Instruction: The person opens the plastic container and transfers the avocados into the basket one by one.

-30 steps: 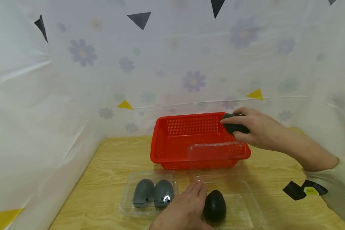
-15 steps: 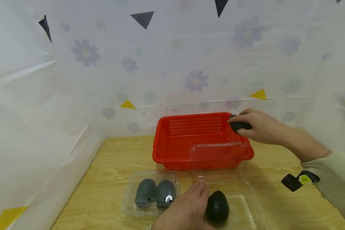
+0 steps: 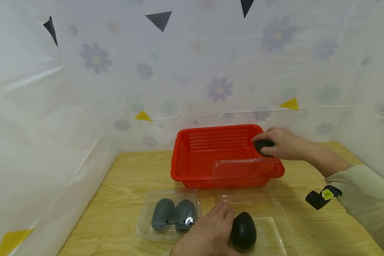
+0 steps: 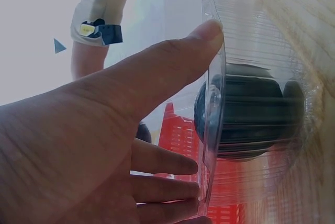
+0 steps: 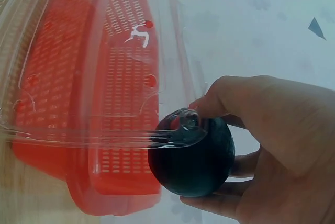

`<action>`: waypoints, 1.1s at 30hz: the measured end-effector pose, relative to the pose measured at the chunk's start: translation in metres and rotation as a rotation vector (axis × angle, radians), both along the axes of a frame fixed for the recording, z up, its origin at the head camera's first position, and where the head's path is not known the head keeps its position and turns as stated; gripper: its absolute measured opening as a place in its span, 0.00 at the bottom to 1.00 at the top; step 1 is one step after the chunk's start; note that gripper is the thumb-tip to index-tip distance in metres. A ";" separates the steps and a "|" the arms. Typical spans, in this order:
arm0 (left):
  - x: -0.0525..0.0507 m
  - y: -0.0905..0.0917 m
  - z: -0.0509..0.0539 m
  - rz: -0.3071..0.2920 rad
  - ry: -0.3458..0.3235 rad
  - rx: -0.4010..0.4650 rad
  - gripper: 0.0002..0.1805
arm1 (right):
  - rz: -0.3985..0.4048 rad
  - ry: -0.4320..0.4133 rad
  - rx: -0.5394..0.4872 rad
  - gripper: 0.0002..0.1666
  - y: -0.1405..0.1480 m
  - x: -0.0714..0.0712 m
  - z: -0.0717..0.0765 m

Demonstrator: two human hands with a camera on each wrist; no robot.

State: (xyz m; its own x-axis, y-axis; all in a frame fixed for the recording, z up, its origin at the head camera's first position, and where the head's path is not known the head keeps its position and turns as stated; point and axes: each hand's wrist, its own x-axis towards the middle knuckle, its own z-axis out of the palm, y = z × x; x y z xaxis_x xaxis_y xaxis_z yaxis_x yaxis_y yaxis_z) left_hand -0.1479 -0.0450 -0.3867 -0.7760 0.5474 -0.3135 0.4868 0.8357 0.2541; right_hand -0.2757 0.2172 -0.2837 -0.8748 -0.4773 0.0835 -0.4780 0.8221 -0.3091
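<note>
My right hand (image 3: pixel 283 144) grips a dark avocado (image 3: pixel 263 145) over the right end of a red plastic basket (image 3: pixel 227 179). In the right wrist view, the thumb and fingers curl round this avocado (image 5: pixel 191 164), partly behind the clear lid's corner. My left hand (image 3: pixel 208 231) rests with fairly straight fingers along the rim of an open clear plastic clamshell (image 3: pixel 276 227). Another dark avocado (image 3: pixel 243 230) lies in that clamshell, just right of the hand. The left wrist view shows the thumb and fingertips touching the rim, with the avocado (image 4: pixel 251 114) seen through the plastic wall.
Left of my left hand stands a closed clear clamshell (image 3: pixel 144 220) with two greyish, rounded objects (image 3: pixel 174 215) inside. The open clamshell's raised lid (image 3: pixel 246 170) stands before the basket. A flower-printed sheet (image 3: pixel 179 89) bounds the wooden table (image 3: pixel 124 185) at the back and sides.
My right hand, still gripping the avocado, has shifted slightly right and then lowered at the basket's right end. The left hand stays at the clamshell. The view has shifted slightly.
</note>
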 end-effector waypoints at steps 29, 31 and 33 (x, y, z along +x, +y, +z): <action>-0.005 0.000 0.001 0.009 -0.060 -0.013 0.58 | 0.113 -0.292 0.016 0.23 -0.014 -0.036 -0.015; -0.005 0.000 0.001 0.006 -0.053 -0.012 0.57 | 0.128 -0.308 0.042 0.23 -0.016 -0.039 -0.016; -0.004 0.000 0.001 -0.004 -0.037 -0.011 0.57 | 0.136 -0.335 0.062 0.22 -0.018 -0.042 -0.017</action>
State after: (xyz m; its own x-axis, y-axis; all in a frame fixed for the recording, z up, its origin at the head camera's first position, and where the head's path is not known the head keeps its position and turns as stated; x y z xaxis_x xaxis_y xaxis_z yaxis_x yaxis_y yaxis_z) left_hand -0.1517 -0.0454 -0.3855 -0.7618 0.5464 -0.3480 0.4803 0.8368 0.2627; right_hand -0.3182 0.1987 -0.3006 -0.7769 -0.5862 -0.2296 -0.4650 0.7802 -0.4184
